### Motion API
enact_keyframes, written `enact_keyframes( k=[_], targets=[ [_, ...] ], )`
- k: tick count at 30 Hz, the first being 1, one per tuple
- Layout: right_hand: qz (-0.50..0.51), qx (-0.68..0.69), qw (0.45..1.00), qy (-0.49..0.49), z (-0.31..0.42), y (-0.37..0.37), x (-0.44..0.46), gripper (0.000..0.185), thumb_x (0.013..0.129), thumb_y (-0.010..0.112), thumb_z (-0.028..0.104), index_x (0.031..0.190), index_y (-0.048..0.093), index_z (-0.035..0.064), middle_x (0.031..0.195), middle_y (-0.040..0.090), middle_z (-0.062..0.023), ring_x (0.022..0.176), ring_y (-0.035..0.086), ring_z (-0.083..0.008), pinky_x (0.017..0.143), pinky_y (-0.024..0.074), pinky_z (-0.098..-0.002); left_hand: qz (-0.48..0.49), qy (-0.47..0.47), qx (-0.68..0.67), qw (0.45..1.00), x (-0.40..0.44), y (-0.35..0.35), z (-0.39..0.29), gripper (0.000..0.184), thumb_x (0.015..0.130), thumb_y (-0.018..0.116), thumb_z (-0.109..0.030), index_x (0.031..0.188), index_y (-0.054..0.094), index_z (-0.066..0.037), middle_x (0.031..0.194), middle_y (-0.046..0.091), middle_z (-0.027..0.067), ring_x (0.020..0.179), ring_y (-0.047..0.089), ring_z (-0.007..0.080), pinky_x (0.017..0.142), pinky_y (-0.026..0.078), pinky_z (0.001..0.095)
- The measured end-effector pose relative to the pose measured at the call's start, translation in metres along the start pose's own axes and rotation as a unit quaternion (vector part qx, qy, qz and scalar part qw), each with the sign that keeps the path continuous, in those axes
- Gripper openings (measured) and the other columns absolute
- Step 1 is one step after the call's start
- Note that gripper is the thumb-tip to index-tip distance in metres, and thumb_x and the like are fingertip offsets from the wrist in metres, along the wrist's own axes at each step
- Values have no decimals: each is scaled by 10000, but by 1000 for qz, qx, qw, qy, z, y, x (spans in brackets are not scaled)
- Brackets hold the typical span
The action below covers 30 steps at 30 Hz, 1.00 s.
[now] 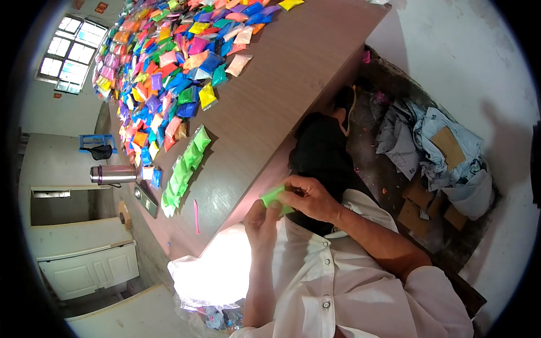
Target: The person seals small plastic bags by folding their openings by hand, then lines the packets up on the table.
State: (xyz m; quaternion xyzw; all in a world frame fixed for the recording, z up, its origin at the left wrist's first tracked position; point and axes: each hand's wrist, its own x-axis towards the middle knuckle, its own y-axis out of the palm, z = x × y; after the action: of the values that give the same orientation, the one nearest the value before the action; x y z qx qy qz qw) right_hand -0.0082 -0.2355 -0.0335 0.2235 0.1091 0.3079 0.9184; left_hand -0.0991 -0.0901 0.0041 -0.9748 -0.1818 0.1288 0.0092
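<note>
My left hand [261, 223] and my right hand [309, 197] meet in front of my shirt, their fingers closed on a small bright green packet [273, 196]. Part of that packet is covered by my fingers. On the table beyond lies a row of similar green packets [186, 171], overlapping one another. A thin pink stick-like tool [196, 216] rests near the table edge closest to my left hand.
A large heap of multicoloured packets [169, 73] spreads over the brown table [282, 73]. A steel thermos [112, 174] and a dark flat device [145, 199] stand past the green row. Plastic bags [211, 270] lie at lower left; sacks and cardboard [448, 147] cover the floor at right.
</note>
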Motion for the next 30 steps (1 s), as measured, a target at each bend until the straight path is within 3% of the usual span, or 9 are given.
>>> enact_keyframes(
  k=[4, 6, 11, 13, 17, 22, 24, 28, 30],
  targets=[
    [10, -7, 1000, 10, 3, -3, -1, 193, 1027, 673, 154, 1161, 701, 18, 853, 643, 55, 715, 533, -16, 622, 435, -199, -1, -19, 20, 1000, 0, -2, -3, 210, 1016, 682, -145, 1126, 687, 34, 986, 700, 35, 882, 638, 101, 786, 517, 255],
    [7, -11, 998, 56, 9, -4, -2, 224, 1007, 671, 136, 1132, 671, -50, 922, 667, -22, 845, 614, -79, 761, 518, -262, 3, -24, 39, 999, 1, -1, -3, 195, 1012, 687, -138, 1101, 686, 35, 965, 695, 31, 873, 633, 97, 791, 513, 250],
    [2, -24, 999, 33, 0, -3, -2, 176, 1012, 670, 122, 1117, 700, -15, 884, 660, 13, 788, 589, -46, 689, 485, -234, -60, 16, -1, 998, 1, 8, -8, 156, 1013, 695, -159, 947, 671, -19, 825, 646, -21, 766, 550, 46, 707, 428, 223],
    [1, -27, 999, 20, 1, -3, -2, 151, 1019, 673, 124, 1116, 723, 19, 855, 654, 46, 737, 568, -18, 627, 457, -206, -50, 16, -5, 999, 1, 2, -6, 122, 1008, 690, -116, 964, 667, -5, 847, 654, -12, 790, 563, 52, 727, 443, 223],
    [22, -14, 999, 45, 6, -6, -2, 183, 996, 680, 123, 1088, 686, -35, 911, 665, -14, 838, 603, -67, 744, 505, -253, -37, 32, -6, 999, 2, -1, -3, 86, 1008, 680, -70, 976, 658, 7, 864, 655, -5, 803, 561, 52, 732, 450, 223],
    [8, 1, 998, 56, 7, -3, -2, 159, 992, 686, 116, 1067, 689, -24, 904, 655, -5, 845, 597, -67, 749, 503, -251, -53, 20, 6, 998, 4, 6, -8, 153, 1015, 696, -153, 964, 676, -10, 836, 665, -12, 759, 549, 39, 698, 423, 210],
    [-2, -17, 1000, 21, -1, -3, -2, 146, 1005, 698, 130, 1102, 712, 22, 840, 645, 51, 740, 566, -15, 640, 457, -207, -65, 11, -5, 998, 4, 8, -7, 158, 1018, 693, -156, 973, 680, -5, 848, 672, -6, 766, 555, 40, 702, 429, 209],
    [7, -31, 999, 11, 1, -1, -3, 140, 1005, 696, 123, 1102, 714, 23, 826, 636, 58, 733, 555, -11, 636, 450, -210, -58, 14, 5, 998, 3, 3, -3, 169, 1029, 681, -169, 991, 685, -4, 870, 681, 0, 778, 568, 47, 723, 449, 212],
    [31, -46, 997, 57, 6, -3, -3, 161, 986, 690, 105, 1089, 683, -18, 916, 648, -4, 838, 589, -69, 748, 500, -256, -55, 24, 6, 998, 2, 2, -2, 173, 1034, 676, -174, 992, 684, -6, 866, 678, -3, 778, 568, 48, 729, 452, 213]
  ],
)
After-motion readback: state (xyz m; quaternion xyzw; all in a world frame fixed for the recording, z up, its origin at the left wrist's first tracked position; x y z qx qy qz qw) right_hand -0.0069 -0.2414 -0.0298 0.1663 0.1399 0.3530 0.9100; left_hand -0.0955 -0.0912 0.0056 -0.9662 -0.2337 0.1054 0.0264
